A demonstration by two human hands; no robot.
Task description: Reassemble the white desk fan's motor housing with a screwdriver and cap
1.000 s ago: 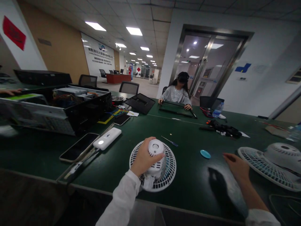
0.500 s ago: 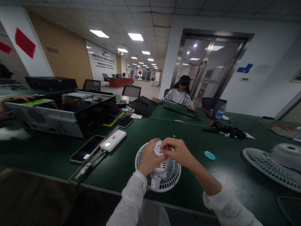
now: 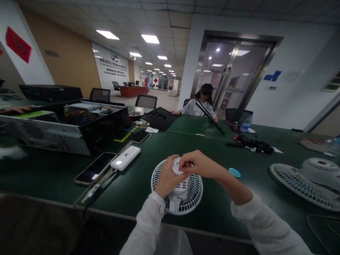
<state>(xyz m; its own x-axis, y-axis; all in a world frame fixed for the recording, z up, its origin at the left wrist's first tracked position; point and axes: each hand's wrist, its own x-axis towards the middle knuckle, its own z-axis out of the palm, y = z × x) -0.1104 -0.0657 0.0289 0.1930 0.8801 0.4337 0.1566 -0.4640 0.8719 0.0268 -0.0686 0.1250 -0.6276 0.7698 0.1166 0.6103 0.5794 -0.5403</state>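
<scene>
A small white fan [image 3: 186,198] lies grille-down on the green table, its round motor housing [image 3: 177,166] pointing up. My left hand [image 3: 166,179] is wrapped round the side of the motor housing. My right hand [image 3: 198,164] is pinched on top of the housing, fingers together; what they grip is hidden. A small blue disc [image 3: 234,173] lies on the table just right of my right wrist.
A white power bank [image 3: 125,158] and a phone [image 3: 95,167] lie to the left. An open computer case [image 3: 79,124] stands beyond them. A second white fan [image 3: 305,182] lies at the right. A person [image 3: 200,104] across the table holds a dark frame. Black cables [image 3: 252,144] lie at mid-right.
My right hand came from the bare table at the right to the top of the motor housing and stays pinched there. The person opposite has tilted the dark frame up.
</scene>
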